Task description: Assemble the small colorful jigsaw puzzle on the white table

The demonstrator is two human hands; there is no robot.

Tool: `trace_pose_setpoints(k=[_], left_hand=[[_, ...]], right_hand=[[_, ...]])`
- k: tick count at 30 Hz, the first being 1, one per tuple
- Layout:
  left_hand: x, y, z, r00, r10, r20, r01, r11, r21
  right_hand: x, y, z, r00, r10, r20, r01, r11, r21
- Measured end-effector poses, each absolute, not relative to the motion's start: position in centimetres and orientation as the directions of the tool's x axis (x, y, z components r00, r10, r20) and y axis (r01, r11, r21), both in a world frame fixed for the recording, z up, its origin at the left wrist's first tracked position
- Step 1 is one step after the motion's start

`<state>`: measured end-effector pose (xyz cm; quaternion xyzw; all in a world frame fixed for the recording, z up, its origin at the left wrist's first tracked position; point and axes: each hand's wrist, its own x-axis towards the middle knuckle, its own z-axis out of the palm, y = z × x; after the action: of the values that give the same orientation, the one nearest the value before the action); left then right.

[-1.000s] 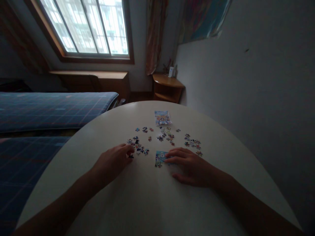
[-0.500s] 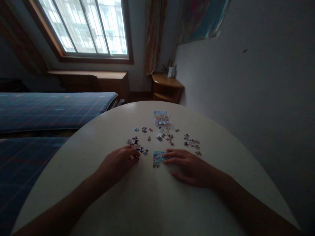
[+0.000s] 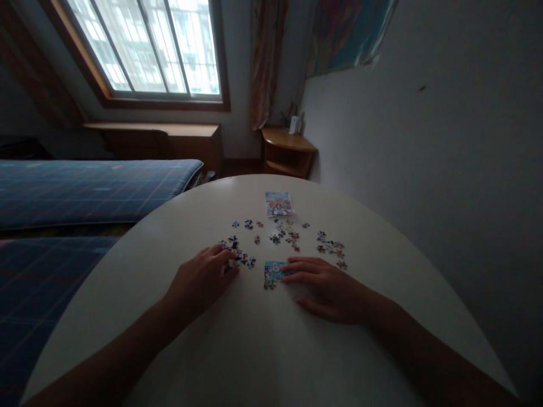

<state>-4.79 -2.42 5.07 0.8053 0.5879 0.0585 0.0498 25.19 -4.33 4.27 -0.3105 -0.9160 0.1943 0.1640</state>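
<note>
My left hand [image 3: 202, 278] rests at the near edge of a loose heap of jigsaw pieces [image 3: 244, 259]. Its thumb stands apart from the fingers, and the fingertips touch or hover over dark pieces that they partly hide. A joined block of jigsaw puzzle [image 3: 272, 272], bluish at the top with an uneven lower edge, lies flat in front of me. Across its right side lie the outstretched fingers of my right hand [image 3: 326, 287], with the thumb spread away on the table.
More loose pieces lie in a middle group [image 3: 286, 233] and a right group [image 3: 331, 244]. Beyond them is a printed picture sheet or packet [image 3: 279, 203]. All are on a round white table [image 3: 271, 350]. A bed [image 3: 93, 192] stands at left, a wall at right.
My left hand has shifted slightly left and back over the heap, and its thumb and fingers have parted. My right hand and the joined block have stayed in place.
</note>
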Motion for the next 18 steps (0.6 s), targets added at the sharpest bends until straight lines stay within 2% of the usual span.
trace_pose_setpoints(k=[4, 11, 18], left_hand=[[-5.2, -2.0, 4.6, 0.327, 0.943, 0.066, 0.925, -0.334, 0.181], [-5.1, -1.4, 3.5, 0.443, 0.871, 0.212, 0.840, -0.485, 0.241], [-4.8, -1.2, 3.0, 0.484, 0.840, 0.246, 0.795, -0.539, 0.278]], right_hand=[[25.2, -4.4, 4.3, -0.755, 0.631, 0.178, 0.509, 0.735, -0.447], [25.0, -4.5, 4.6, -0.751, 0.637, 0.175, 0.513, 0.729, -0.454], [25.0, -4.4, 4.6, -0.756, 0.631, 0.173, 0.517, 0.738, -0.433]])
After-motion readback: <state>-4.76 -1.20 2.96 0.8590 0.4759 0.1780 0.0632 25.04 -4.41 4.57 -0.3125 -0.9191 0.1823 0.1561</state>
